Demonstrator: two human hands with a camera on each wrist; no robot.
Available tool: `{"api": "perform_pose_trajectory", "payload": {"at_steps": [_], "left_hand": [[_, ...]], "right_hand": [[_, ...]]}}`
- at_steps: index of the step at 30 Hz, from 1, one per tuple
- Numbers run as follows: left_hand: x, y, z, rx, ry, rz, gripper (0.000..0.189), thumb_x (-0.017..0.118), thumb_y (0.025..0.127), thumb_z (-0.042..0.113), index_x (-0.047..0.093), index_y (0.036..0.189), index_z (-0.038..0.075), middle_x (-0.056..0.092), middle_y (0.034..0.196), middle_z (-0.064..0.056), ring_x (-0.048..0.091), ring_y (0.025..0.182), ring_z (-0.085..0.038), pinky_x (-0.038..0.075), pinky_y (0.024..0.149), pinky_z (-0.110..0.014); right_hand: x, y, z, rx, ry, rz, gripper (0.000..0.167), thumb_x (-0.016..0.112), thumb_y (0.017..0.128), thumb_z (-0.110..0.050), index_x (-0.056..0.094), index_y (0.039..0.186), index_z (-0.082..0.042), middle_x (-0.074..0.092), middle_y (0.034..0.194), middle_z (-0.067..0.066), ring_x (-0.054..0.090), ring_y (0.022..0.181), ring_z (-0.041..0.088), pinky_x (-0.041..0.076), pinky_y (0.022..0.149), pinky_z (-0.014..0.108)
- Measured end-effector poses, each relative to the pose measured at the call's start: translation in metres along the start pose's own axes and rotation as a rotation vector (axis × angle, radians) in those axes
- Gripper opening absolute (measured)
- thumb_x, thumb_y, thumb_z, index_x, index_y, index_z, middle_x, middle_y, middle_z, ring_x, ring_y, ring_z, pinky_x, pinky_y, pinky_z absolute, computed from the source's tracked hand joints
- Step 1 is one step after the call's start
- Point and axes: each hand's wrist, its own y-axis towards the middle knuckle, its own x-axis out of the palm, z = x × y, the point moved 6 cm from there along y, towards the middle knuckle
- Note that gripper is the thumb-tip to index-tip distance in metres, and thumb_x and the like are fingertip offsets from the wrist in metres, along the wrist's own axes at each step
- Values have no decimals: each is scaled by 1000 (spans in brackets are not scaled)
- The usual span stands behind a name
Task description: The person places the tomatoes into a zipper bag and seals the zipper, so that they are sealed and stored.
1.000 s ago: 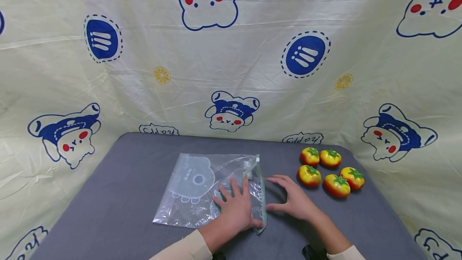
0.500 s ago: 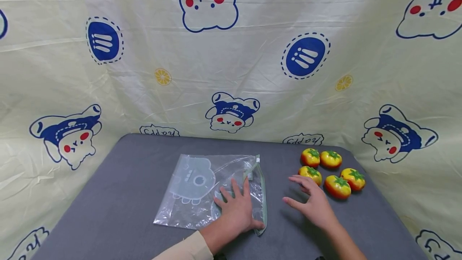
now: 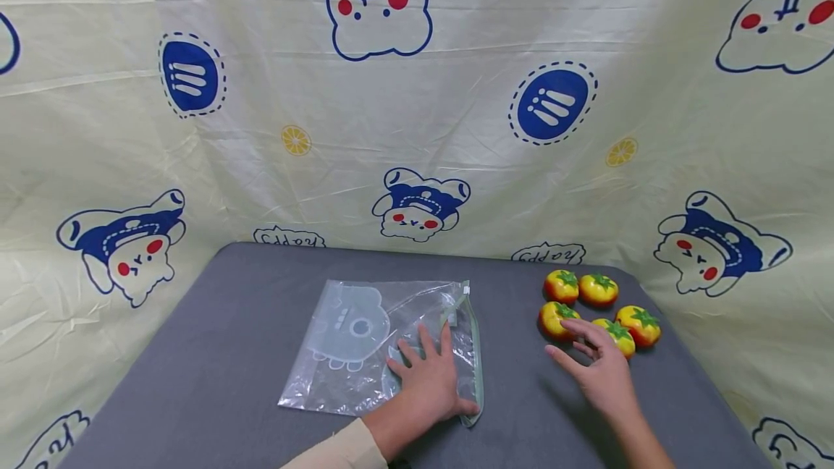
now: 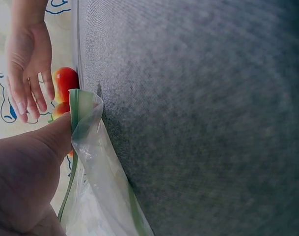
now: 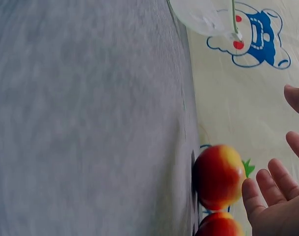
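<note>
My left hand [image 3: 426, 386] rests with spread fingers on a clear zip bag [image 3: 348, 331] with a pale cartoon print. Its thumb lies at the bag's green-edged mouth; in the left wrist view that edge [image 4: 74, 105] stands up a little by the thumb. To the right, my right hand [image 3: 606, 375] holds nothing, thumb and fingers apart. It hovers by a group of shiny red-and-yellow tomatoes with green leafy tops. The nearest tomato [image 3: 552, 320] shows just beyond its fingertips; the hand partly hides another tomato [image 3: 619, 339]. In the right wrist view a tomato [image 5: 218, 177] appears beside the fingers.
Two tomatoes stand behind, a left one [image 3: 561, 286] and a right one [image 3: 598, 290], and one more tomato [image 3: 638, 326] sits at the right. A grey cloth covers the table [image 3: 228, 353]. Behind it hangs a cream curtain [image 3: 456, 114] with cartoon prints.
My right hand has left the bag's mouth and moved right to the tomatoes, staying empty. The left hand has stayed on the bag.
</note>
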Motion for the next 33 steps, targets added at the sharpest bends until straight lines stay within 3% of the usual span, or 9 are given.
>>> {"api": "perform_pose_trajectory", "payload": {"at_steps": [3,8,13,17,19,22,25,33], "left_hand": [[-1,0,0,-1,-2,-2,141,95,52,66,18,164,25,19,169,-23,23,148,-61,26,108,-81],[-1,-1,-1,2,-11,2,141,94,53,66,17,164,25,20,169,-24,23,148,-62,26,108,-82],[0,-1,0,3,-21,5,141,94,53,66,17,164,24,20,168,-25,22,147,-63,25,107,-83],[-1,-1,1,-3,-19,-6,141,94,54,66,17,164,24,20,168,-25,22,147,-63,26,106,-83],[-2,-1,1,-8,-17,-11,140,94,54,66,17,164,24,20,169,-24,22,148,-63,26,107,-83],[-3,-1,1,-12,-15,-7,140,94,54,66,17,164,24,20,169,-23,22,148,-62,26,107,-83],[-3,-1,1,-10,-12,-1,140,94,54,66,17,164,25,20,168,-23,22,148,-62,26,107,-82],[-3,-3,1,-8,-11,6,140,94,54,66,18,163,24,21,168,-23,23,148,-62,27,107,-82]], "right_hand": [[-7,1,6,13,-1,42,56,82,88,-36,65,135,-10,57,139,9,46,112,-9,41,86,-1],[-20,1,17,95,-3,122,55,82,87,-37,67,134,-11,57,135,6,49,116,9,41,82,-1],[-34,1,28,171,5,224,52,83,87,-32,68,132,-11,56,133,2,45,113,2,40,79,-3],[-44,0,38,224,-7,294,53,84,86,-32,69,131,-9,55,129,4,46,113,6,41,78,-1],[-48,0,42,263,-42,302,55,83,87,-34,68,132,-9,55,133,6,48,116,13,46,83,6],[-54,1,48,317,-79,303,58,80,89,-40,65,136,-8,52,142,12,48,119,23,52,98,28],[-58,3,56,372,-84,295,64,76,91,-46,62,141,-9,48,148,17,48,125,29,50,102,45],[-59,10,75,474,-6,262,77,73,90,-53,52,149,-8,35,158,25,42,141,45,37,112,63]]}}
